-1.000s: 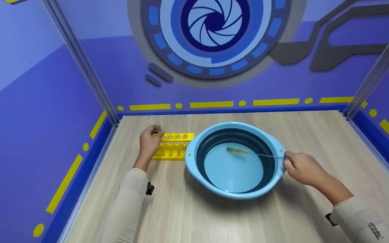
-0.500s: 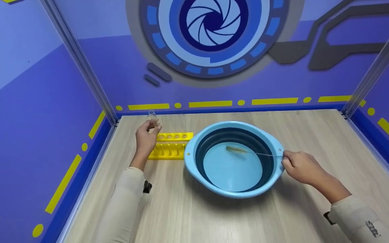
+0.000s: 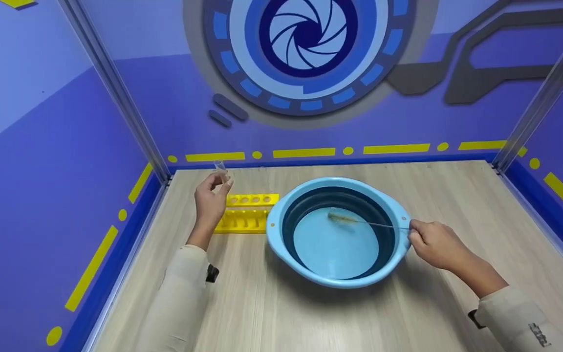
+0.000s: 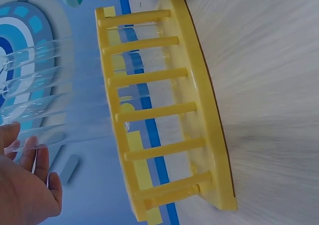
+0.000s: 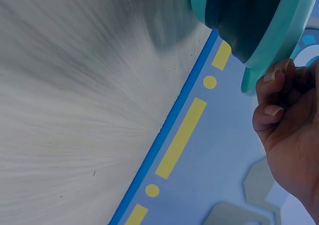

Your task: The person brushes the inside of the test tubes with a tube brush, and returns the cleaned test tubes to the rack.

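My left hand (image 3: 210,203) pinches a clear test tube (image 3: 221,167) between thumb and fingers, at the left end of a yellow test tube rack (image 3: 242,228). The tube's open top points up and away. In the left wrist view, other clear tubes (image 4: 30,80) rise from the rack in a row beside the fingertips. My right hand (image 3: 435,243) grips the wire handle of a test tube brush (image 3: 342,218) at the right rim of a blue basin (image 3: 335,282). The brush's bristly head is over the inside of the basin. In the right wrist view the curled fingers (image 5: 271,88) hide the handle.
The basin, with dark folding walls, stands close against the rack's right end. A wooden-patterned table (image 3: 281,322) lies under everything. Blue and purple panels (image 3: 384,112) with metal corner posts close off the back and sides.
My left hand has shifted slightly left and back with the test tube, whose open top now shows above the fingers. My right hand and the brush have stayed almost still.
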Action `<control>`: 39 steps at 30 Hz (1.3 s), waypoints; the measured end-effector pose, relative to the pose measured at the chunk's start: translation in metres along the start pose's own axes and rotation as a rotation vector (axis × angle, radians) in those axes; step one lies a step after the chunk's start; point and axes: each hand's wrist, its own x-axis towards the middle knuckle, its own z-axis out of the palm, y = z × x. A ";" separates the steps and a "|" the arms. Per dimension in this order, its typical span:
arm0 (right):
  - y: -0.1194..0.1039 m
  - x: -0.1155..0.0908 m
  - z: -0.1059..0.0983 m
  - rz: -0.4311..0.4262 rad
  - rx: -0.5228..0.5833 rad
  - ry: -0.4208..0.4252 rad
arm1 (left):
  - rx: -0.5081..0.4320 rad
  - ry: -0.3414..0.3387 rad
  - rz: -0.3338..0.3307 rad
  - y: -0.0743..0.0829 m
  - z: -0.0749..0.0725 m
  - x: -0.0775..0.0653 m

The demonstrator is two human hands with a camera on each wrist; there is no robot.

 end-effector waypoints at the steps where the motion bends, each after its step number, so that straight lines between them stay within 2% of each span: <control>1: 0.000 0.000 0.000 -0.001 0.007 -0.002 | -0.005 0.000 0.002 0.002 -0.001 -0.001; 8: 0.000 -0.002 -0.004 0.020 0.080 -0.014 | -0.060 -0.004 0.023 0.017 -0.003 -0.009; 12: -0.001 -0.004 -0.007 0.021 0.136 -0.007 | -0.085 -0.001 0.077 0.027 -0.004 -0.013; 19: 0.001 -0.007 -0.010 -0.046 0.281 0.058 | -0.074 -0.022 0.182 0.036 0.002 -0.024; 24: 0.006 -0.009 -0.012 -0.062 0.401 0.056 | 0.008 -0.088 0.205 0.034 0.011 -0.038; 29: 0.007 -0.010 -0.012 -0.067 0.492 0.032 | 0.069 -0.209 0.236 0.033 0.016 -0.047; 32: 0.006 -0.010 -0.013 -0.055 0.537 0.020 | 0.109 -0.263 0.222 0.034 0.018 -0.051; 39: 0.002 -0.011 -0.015 -0.016 0.655 -0.024 | 0.199 -0.327 0.185 0.034 0.027 -0.057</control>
